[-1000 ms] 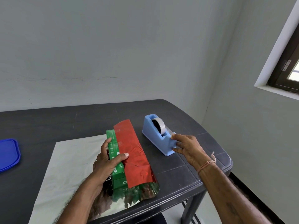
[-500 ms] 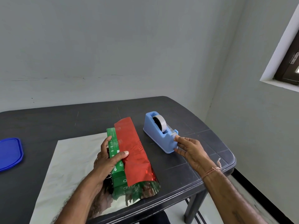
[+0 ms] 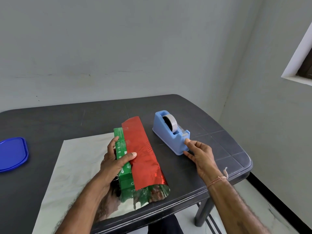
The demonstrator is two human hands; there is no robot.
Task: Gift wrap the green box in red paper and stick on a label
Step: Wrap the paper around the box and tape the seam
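Note:
The long green box (image 3: 120, 143) lies on the wrapping sheet, whose silver underside (image 3: 72, 166) faces up. A flap of the red paper (image 3: 141, 149) is folded over the box's right side. My left hand (image 3: 112, 163) grips the box, its thumb pressing the flap's edge down. My right hand (image 3: 200, 156) is at the front of the blue tape dispenser (image 3: 167, 137). Its thumb and forefinger meet just below the cutter and pinch the tape end, while its other fingers touch the dispenser's front. The tape roll (image 3: 173, 123) sits in the dispenser.
A blue plastic lid (image 3: 12, 154) lies at the left side of the dark table (image 3: 67, 122). The table's rounded right corner (image 3: 244, 159) is close behind my right wrist. A grey wall stands behind the table, with a window at the upper right.
My right hand slid from the dispenser's end up to just under the cutter, and its thumb and forefinger closed together. My left hand and the box stayed put.

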